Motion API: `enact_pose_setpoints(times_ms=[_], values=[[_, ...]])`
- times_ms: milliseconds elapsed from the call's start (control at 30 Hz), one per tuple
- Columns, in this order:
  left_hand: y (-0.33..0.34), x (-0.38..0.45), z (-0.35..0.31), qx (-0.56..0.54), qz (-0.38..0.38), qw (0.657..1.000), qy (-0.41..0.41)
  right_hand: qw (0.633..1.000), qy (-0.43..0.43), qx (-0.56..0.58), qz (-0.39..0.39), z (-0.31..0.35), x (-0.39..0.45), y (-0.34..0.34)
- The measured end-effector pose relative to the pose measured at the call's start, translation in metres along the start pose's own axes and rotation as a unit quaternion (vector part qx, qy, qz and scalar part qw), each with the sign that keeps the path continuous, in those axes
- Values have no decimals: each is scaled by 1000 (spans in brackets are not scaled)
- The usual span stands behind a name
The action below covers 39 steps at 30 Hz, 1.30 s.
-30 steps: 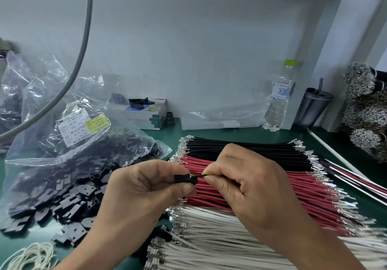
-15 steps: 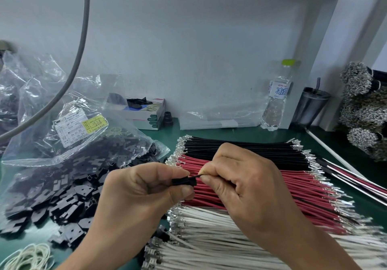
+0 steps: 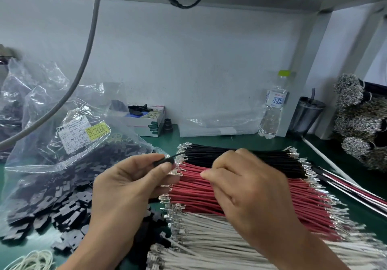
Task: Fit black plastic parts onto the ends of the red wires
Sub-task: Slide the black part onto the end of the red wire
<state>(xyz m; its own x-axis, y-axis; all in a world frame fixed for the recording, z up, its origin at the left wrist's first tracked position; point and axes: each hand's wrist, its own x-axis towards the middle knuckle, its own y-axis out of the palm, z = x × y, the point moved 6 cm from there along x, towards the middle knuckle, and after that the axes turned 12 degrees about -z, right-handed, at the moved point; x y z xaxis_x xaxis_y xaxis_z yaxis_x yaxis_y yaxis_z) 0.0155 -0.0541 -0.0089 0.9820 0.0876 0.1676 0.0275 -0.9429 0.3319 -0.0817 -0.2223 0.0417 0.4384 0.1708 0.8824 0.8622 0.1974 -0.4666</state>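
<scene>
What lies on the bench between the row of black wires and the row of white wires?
In the head view, the row of red wires lies between the black wires and the white wires, edge to edge with both, partly covered by the right hand.

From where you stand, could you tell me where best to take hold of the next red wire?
Probably by the insulation just behind the metal terminal, at the left end of the red wires, coming from above. The wires lie flat, side by side, terminals pointing at the left hand, so that end is freest.
</scene>
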Motion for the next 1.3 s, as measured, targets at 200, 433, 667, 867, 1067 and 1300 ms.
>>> enact_pose_setpoints(times_ms=[200,433,667,867,1067,1300], values=[[-3,4,5,-16,-5,999,-35,965,189,45,178,-34,3,56],[-11,11,10,-30,-7,998,-59,965,182,55,182,-38,12,41],[-4,5,8,-47,58,992,-97,963,176,190,79,-23,-4,11],[7,-5,8,-29,125,984,-123,958,190,216,7,-14,-4,0],[9,-8,7,-20,142,980,-135,958,189,215,6,-13,-4,-1],[10,-9,6,-28,152,977,-147,968,169,188,0,-11,-3,-4]])
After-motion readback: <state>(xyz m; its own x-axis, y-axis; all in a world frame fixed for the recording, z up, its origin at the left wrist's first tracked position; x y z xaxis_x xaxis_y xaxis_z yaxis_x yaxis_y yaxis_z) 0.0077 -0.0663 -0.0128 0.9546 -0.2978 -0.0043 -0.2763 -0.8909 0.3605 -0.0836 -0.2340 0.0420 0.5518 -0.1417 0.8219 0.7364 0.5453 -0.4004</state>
